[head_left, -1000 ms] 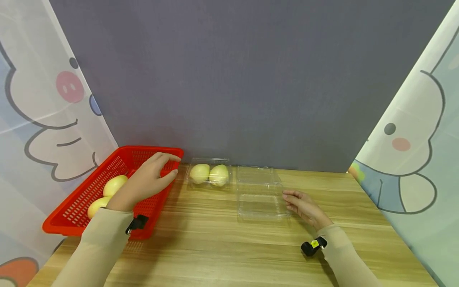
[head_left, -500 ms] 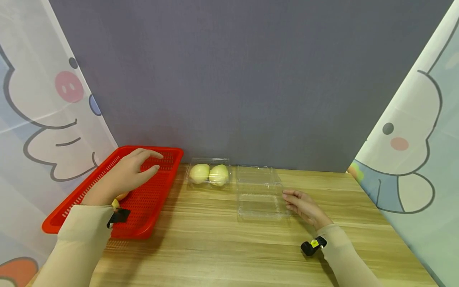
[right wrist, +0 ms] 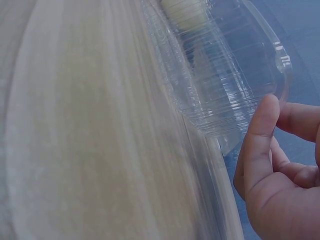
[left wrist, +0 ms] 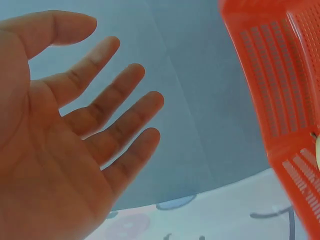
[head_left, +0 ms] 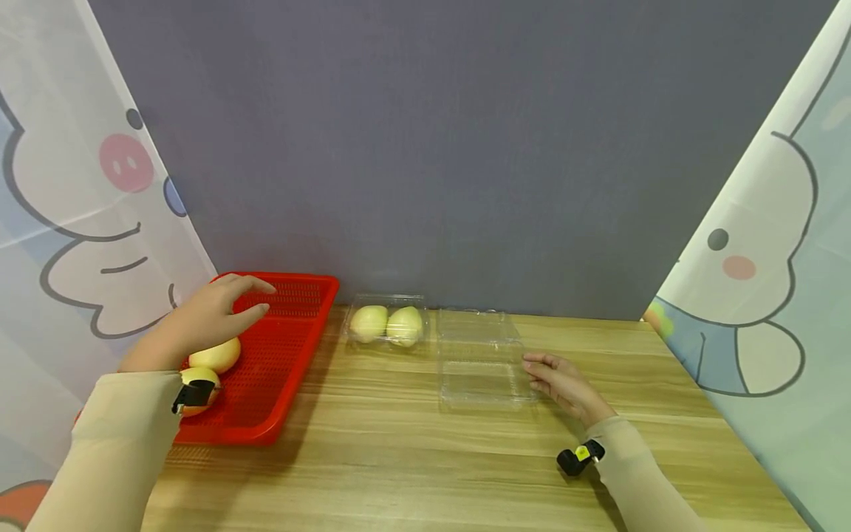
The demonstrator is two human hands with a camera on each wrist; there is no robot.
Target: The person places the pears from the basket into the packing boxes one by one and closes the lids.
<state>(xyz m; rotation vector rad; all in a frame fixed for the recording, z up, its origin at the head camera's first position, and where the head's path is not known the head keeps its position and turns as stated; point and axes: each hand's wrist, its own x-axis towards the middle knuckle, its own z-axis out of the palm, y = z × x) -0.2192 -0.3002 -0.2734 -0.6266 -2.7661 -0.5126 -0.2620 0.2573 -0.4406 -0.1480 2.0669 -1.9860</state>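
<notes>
Set along the left edge of the desk (head_left: 372, 458) and reaching to its back left corner: a red basket (head_left: 269, 362) with slotted sides, holding two yellow fruits (head_left: 219, 357) in its left half, one behind the other and partly hidden by the arm. Just right of the basket, near the desk's back edge: a clear lidded box (head_left: 388, 298) around two pale fruits (head_left: 404, 326), side by side. Further right along the same edge: an open clear box (head_left: 482, 377), with lid folded towards the back edge and wood grain showing through its floor. Pinched at its right rim between thumb and forefinger of the right hand (head_left: 561, 384).

Above the basket's left side: the left hand (head_left: 209, 314), with thumb and fingers apart and loosely bent. Well away from the right hand. Clothed in beige sleeves (head_left: 638, 465), with a black device (head_left: 577, 457) at each wrist.

Behind the desk's back edge: a plain grey partition (head_left: 425, 148). At either side: cloth hangings (head_left: 751, 295) printed with white cartoon animals.
</notes>
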